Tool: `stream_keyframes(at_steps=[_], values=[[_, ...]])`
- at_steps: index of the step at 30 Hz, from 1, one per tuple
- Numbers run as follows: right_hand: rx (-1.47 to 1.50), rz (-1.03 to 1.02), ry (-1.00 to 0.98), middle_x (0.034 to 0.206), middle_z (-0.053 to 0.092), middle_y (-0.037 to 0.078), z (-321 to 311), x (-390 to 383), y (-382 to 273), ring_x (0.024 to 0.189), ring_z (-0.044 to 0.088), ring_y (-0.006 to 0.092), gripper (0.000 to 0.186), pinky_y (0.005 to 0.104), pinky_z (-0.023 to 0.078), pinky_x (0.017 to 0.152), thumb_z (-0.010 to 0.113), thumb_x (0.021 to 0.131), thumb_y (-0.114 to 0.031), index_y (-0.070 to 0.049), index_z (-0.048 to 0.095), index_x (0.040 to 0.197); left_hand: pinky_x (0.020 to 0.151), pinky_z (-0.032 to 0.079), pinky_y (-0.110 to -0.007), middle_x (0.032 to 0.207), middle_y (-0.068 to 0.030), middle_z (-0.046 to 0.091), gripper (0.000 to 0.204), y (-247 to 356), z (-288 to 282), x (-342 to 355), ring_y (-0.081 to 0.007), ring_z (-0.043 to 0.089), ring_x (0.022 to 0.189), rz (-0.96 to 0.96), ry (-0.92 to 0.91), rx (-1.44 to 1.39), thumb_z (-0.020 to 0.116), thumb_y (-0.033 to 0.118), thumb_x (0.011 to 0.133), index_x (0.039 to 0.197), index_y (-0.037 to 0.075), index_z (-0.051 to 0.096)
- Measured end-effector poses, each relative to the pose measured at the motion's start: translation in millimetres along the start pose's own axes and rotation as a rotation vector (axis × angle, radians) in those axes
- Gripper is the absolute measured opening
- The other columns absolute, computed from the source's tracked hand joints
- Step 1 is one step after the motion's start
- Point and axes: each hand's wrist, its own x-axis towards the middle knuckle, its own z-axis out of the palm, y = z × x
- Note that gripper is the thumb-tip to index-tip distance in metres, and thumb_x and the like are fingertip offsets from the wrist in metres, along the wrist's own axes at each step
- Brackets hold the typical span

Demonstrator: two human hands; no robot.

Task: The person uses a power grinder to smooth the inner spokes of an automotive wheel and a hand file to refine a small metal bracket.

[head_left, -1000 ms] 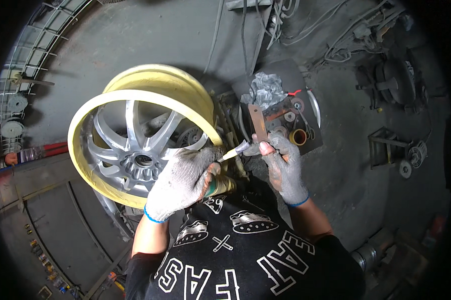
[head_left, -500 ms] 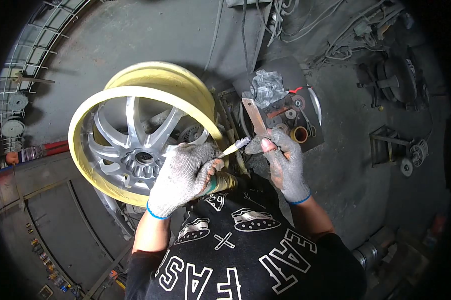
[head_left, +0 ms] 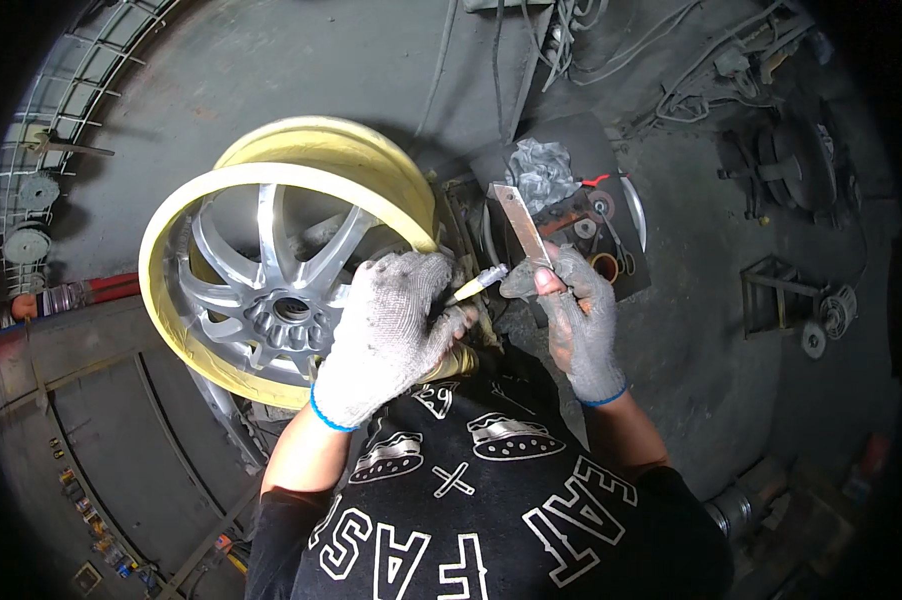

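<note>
My left hand [head_left: 396,315], in a knitted grey glove with a blue cuff, is closed on a slim yellow stick-like tool [head_left: 478,285] with a pale tip; its exact kind is unclear. The tool slants up to the right. My gloved right hand [head_left: 578,310] pinches a flat, rust-stained metal strip [head_left: 521,225] with a hole near its upper end, thumb on its lower end. A silver multi-spoke alloy wheel [head_left: 276,240] with a yellow-covered rim stands tilted on the left, directly behind my left hand, which hides part of its spokes.
Beyond my right hand, a dark stand [head_left: 621,275] bears a crumpled plastic bag [head_left: 541,175], scissors [head_left: 626,250], a tape roll [head_left: 603,267] and small discs. Cables [head_left: 661,70] hang at the back right. A metal frame [head_left: 771,295] stands farther right. A wire rack [head_left: 41,170] curves along the left.
Both hands have shifted slightly to the right, each keeping its hold. The metal strip has moved a little right, and the yellow tool's tip sits slightly higher and farther right.
</note>
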Motion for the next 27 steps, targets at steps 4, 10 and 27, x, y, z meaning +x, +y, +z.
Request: stream_keyframes(at_steps=[4, 10, 27], values=[[0.024, 0.031, -0.027, 0.105, 0.066, 0.001, -5, 1, -7, 0.098, 0.057, 0.0074, 0.04, 0.025, 0.046, 0.089, 0.069, 0.101, -0.023, 0.006, 0.065, 0.129, 0.081, 0.048, -0.047, 0.083, -0.0173, 0.065, 0.021, -4, 1, 0, -0.0399, 0.063, 0.087, -0.002, -0.02, -0.031, 0.074, 0.017, 0.082, 0.091, 0.001, 0.066], [0.088, 0.037, -0.003, 0.105, 0.066, 0.001, -5, -2, 2, 0.098, 0.057, 0.0072, 0.041, 0.0251, 0.046, 0.09, 0.068, 0.103, -0.026, 0.006, 0.064, 0.129, 0.071, 0.049, -0.046, 0.079, -0.0174, 0.063, 0.016, -11, 2, 3, -0.0409, 0.063, 0.078, 0.011, -0.071, -0.21, 0.07, 0.014, 0.085, 0.086, -0.001, 0.065], [0.059, -0.017, 0.037, 0.098, 0.068, 0.009, -8, 2, 2, 0.092, 0.069, 0.017, 0.034, 0.0334, 0.055, 0.088, 0.066, 0.101, -0.02, 0.009, 0.066, 0.12, 0.074, 0.053, -0.039, 0.086, -0.0151, 0.068, 0.024, -8, -12, 28, -0.0294, 0.069, 0.079, -0.178, -0.323, -0.468, 0.061, 0.005, 0.088, 0.11, 0.002, 0.07]])
